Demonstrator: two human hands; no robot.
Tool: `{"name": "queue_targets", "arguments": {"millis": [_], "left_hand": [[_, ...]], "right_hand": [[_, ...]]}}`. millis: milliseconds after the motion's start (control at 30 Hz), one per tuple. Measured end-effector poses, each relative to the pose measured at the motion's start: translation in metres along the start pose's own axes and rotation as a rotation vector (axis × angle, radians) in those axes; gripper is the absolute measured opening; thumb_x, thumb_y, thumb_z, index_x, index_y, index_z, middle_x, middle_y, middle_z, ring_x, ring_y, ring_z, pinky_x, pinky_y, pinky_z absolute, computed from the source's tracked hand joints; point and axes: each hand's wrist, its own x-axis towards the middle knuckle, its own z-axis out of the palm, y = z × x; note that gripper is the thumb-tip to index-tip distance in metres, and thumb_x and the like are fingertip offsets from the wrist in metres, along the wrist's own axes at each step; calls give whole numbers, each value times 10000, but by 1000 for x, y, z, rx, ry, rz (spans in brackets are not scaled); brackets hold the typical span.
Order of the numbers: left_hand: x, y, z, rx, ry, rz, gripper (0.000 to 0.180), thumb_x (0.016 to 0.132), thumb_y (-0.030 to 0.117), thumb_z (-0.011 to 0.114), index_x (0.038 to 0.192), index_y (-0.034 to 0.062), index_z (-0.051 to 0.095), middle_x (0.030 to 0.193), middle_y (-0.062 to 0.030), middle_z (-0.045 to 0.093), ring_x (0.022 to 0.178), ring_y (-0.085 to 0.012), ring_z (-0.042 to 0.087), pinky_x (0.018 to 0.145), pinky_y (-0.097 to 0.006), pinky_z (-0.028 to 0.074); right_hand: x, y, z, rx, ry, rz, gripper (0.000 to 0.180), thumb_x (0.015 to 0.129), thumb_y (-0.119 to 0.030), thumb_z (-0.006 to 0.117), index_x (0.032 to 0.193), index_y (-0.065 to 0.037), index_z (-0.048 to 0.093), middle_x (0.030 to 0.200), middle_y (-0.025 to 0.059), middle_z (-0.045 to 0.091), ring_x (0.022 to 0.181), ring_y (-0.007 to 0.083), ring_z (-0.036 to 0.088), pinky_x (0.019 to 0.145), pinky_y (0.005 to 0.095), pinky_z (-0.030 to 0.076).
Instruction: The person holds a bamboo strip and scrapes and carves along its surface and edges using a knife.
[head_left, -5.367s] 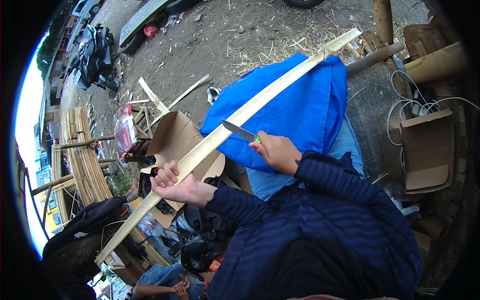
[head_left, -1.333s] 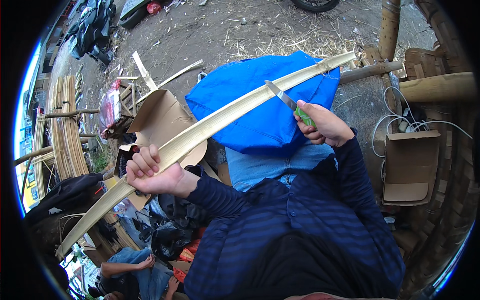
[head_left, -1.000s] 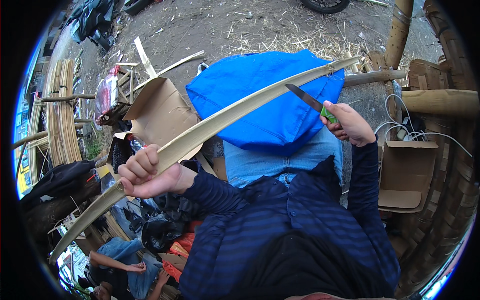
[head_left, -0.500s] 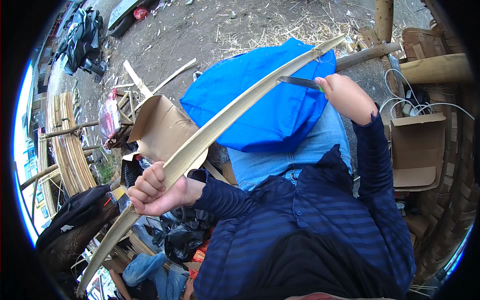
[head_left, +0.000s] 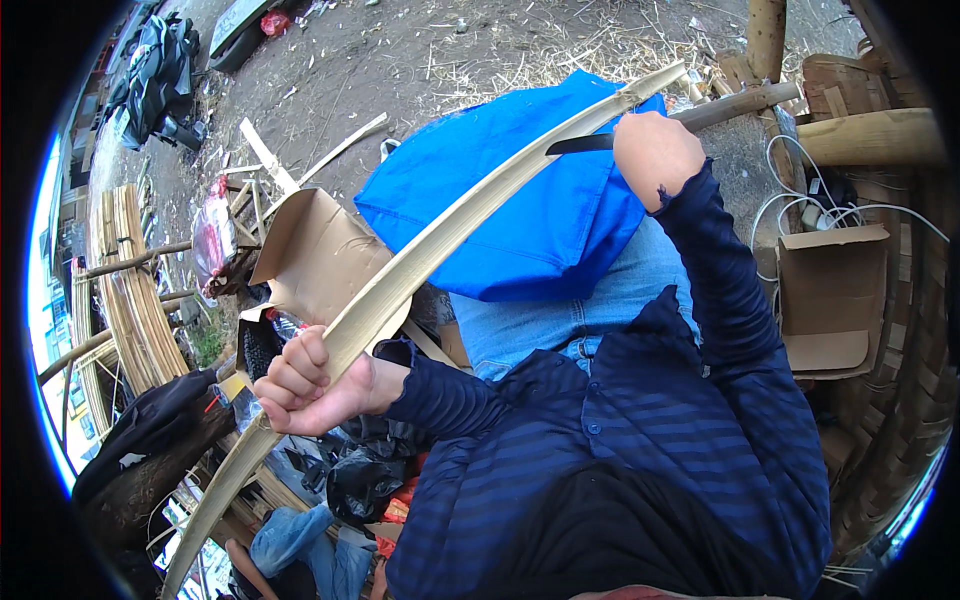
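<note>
A long split bamboo strip (head_left: 440, 240) runs slantwise from the lower left to the upper right, its pale hollow side showing. My left hand (head_left: 318, 385) is closed round its lower part. In my right hand (head_left: 657, 150) is a knife; the dark blade (head_left: 580, 145) points left and its tip meets or overlaps the strip's upper half. My fingers hide the handle. Beneath the strip a blue cloth (head_left: 500, 235) covers my lap, over my jeans (head_left: 650, 265).
An open cardboard box (head_left: 315, 250) stands left of my legs, another box (head_left: 830, 300) at the right with white cables (head_left: 800, 200) above it. Bundled strips (head_left: 135, 285) lean at far left. A pole (head_left: 740, 105) lies beyond my right hand; shavings (head_left: 560, 60) litter the ground.
My right hand has turned over and moved slightly up, so its back now shows and the blade looks dark instead of shiny. My left hand keeps its grip in almost the same place.
</note>
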Motion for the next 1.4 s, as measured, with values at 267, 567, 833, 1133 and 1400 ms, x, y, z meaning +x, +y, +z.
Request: {"name": "queue_targets", "arguments": {"millis": [267,567,833,1133,1400], "left_hand": [[0,-3,2,-95,-33,-44,365,806,177,438,509,159,228,436,60,213,420,-59,176,428,-216,170],[0,-5,-4,-33,25,8,360,807,195,447,509,159,248,421,63,233,386,-49,151,408,-224,148],[-1,2,-4,-89,12,7,351,799,192,452,521,163,240,429,64,217,398,-52,161,420,-221,159],[-1,1,0,-74,28,-6,349,787,175,461,518,165,238,425,65,210,406,-53,157,422,-217,162],[-1,1,2,-68,36,-8,356,786,168,453,509,166,230,421,65,204,405,-55,152,421,-218,161]], "right_hand": [[1,-7,-5,-38,-54,72,109,707,-70,487,717,-5,573,711,176,600,725,326,607,638,383,501],[-24,12,-15,133,82,-186,355,885,-253,419,680,25,504,635,225,530,610,391,530,541,441,419],[-65,-25,-33,295,185,19,259,865,-257,472,759,-27,418,641,198,523,619,392,519,510,452,383],[-73,-27,-28,311,235,-110,238,818,-237,544,796,-34,423,686,138,527,629,308,558,530,385,442],[-77,-22,-18,389,147,-139,235,818,-232,541,814,-23,433,727,151,534,666,323,552,567,403,435]]}}
